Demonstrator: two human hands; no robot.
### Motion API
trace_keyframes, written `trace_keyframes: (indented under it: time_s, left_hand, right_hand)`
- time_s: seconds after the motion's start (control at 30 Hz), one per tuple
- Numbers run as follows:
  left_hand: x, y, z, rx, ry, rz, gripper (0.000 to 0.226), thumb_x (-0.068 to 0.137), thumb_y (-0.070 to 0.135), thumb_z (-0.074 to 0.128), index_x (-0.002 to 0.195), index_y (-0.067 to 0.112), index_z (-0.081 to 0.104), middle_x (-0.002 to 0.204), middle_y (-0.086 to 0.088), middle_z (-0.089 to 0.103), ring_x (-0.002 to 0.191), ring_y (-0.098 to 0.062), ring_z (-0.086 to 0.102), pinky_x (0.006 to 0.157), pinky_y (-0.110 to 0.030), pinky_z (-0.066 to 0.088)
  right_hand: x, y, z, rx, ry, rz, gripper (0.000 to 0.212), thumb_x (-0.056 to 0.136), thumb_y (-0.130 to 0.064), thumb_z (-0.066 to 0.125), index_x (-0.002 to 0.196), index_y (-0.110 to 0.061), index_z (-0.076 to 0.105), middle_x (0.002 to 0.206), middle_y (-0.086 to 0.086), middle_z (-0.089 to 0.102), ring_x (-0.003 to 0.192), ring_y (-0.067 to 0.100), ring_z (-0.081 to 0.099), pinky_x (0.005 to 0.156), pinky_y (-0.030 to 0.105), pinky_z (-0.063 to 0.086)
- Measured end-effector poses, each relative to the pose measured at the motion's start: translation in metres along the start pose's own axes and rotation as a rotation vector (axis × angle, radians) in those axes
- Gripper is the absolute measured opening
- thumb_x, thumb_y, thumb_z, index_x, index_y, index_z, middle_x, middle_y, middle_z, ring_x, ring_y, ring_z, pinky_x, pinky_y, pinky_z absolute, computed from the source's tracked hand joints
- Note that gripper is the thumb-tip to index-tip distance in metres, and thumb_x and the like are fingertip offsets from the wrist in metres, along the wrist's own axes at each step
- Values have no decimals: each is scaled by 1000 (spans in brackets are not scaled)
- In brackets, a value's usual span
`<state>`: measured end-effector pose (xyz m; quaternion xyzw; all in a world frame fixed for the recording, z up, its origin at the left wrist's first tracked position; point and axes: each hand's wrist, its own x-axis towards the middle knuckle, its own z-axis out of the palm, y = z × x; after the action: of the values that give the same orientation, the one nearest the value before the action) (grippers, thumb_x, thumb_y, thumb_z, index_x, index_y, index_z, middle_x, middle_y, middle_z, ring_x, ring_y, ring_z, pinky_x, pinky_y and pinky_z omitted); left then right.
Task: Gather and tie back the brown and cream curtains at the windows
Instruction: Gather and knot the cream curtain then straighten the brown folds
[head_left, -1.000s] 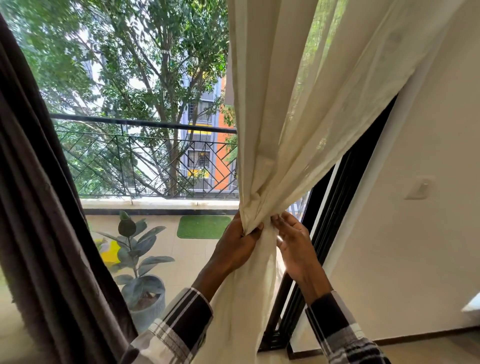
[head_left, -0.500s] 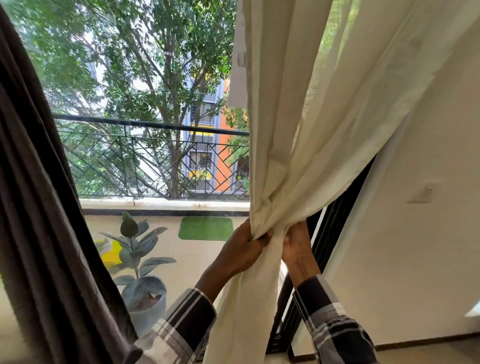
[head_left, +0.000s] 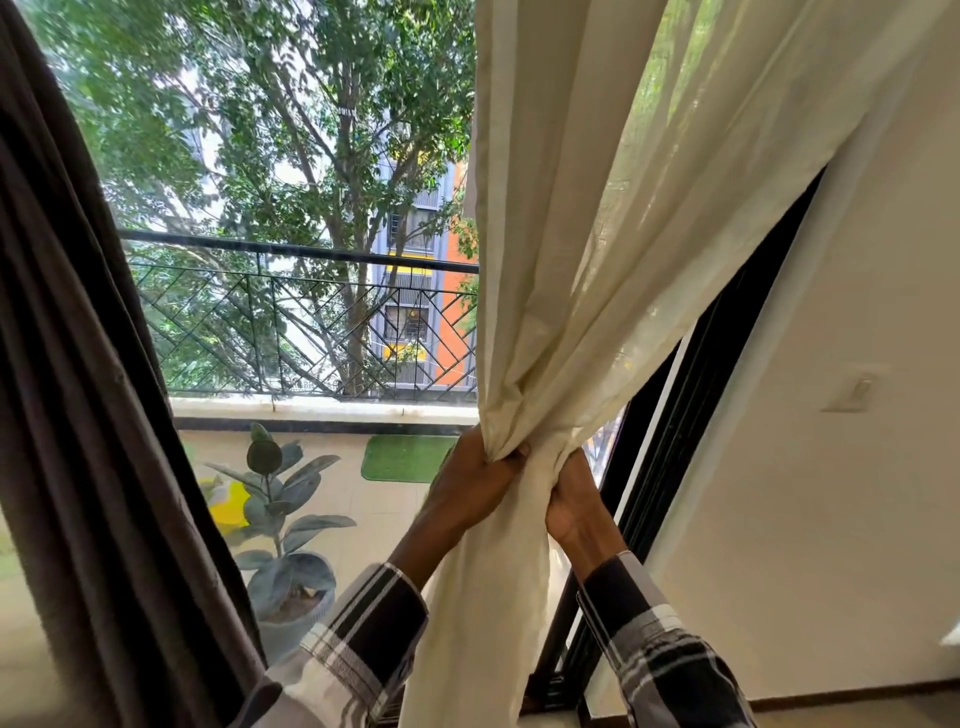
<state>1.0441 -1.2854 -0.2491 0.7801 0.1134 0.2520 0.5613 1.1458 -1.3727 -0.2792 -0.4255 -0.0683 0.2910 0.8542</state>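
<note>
The cream curtain (head_left: 582, 249) hangs from the top of the view and narrows to a bunched waist in the middle. My left hand (head_left: 470, 486) grips that waist from the left, fingers curled into the folds. My right hand (head_left: 569, 499) grips it from the right, its fingers hidden in the cloth. Below my hands the cream cloth falls loose to the bottom edge. The brown curtain (head_left: 78, 415) hangs along the left side, untouched by either hand.
A black window frame (head_left: 670, 447) runs diagonally right of the curtain, beside a white wall with a switch plate (head_left: 854, 389). Through the glass are a balcony railing (head_left: 311, 317), a potted plant (head_left: 280, 525) and a green mat (head_left: 408, 457).
My right hand has gone from touching the gather with spread fingers to gripping it with fingers buried in the cloth. The bunch is tighter. The left hand keeps its grip.
</note>
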Motion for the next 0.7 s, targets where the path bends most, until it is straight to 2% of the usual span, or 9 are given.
trace_keyframes:
  time_s: [0.07,0.13,0.2,0.27,0.37,0.47,0.57,0.63,0.7]
  left_hand:
    - [-2,2,2,50,6,8,22,90,30,60,111,25,62,100,8,65,95,-13,62,78,-31,50]
    - [-2,1,4,61,0,30,28,85,33,59,113,26,62,116,2,61,103,-15,59,86,-34,50]
    - [-2,0,2,96,-4,28,40,75,42,56,113,32,63,141,0,45,124,-19,49,100,-42,45]
    - [1,-2,-2,122,-19,0,40,69,48,55,106,36,66,153,4,28,139,-15,31,108,-41,37]
    - [4,1,-7,107,-25,-24,37,69,52,59,105,47,62,145,3,42,125,-16,49,100,-41,45]
    - [6,1,-11,192,-22,-18,42,79,46,65,115,25,62,119,0,62,107,-20,59,90,-39,49]
    - [7,1,-16,375,9,-10,36,82,50,64,99,19,70,99,-3,71,93,-23,65,77,-35,52]
    - [7,2,-20,502,42,13,43,80,56,64,94,16,71,94,-6,71,89,-27,66,70,-33,49]
    - [8,3,-23,626,89,51,50,78,61,63,92,13,70,91,-8,71,87,-28,66,69,-33,49]
  right_hand:
    - [0,1,0,5,-30,14,40,104,-30,40,131,-6,57,104,13,70,94,23,68,81,36,59]
    - [-1,0,0,11,-42,26,38,103,-31,42,127,-7,59,103,13,71,93,23,69,76,34,60]
    - [-4,-3,2,-11,-45,23,42,97,-32,47,129,-7,59,116,17,67,106,28,65,89,39,56]
    - [-4,-3,-1,-18,-60,38,57,90,-32,52,140,-4,50,138,22,53,129,35,50,110,47,40]
    - [-2,-1,-2,12,-19,66,52,101,-25,39,147,-1,37,149,24,39,136,36,38,119,50,25]
    - [2,-1,-6,18,12,64,48,107,-24,27,148,-1,34,151,23,37,140,36,35,119,50,23]
    - [1,-5,-7,-30,20,27,40,106,-20,29,137,-1,46,140,22,47,122,32,50,113,46,34]
    - [-1,-8,-9,-108,12,-9,32,105,-16,34,123,-4,58,126,18,60,104,26,62,98,41,50]
    - [-3,-9,-8,-238,52,-84,30,103,-14,42,117,-4,66,112,15,70,97,24,68,83,35,56]
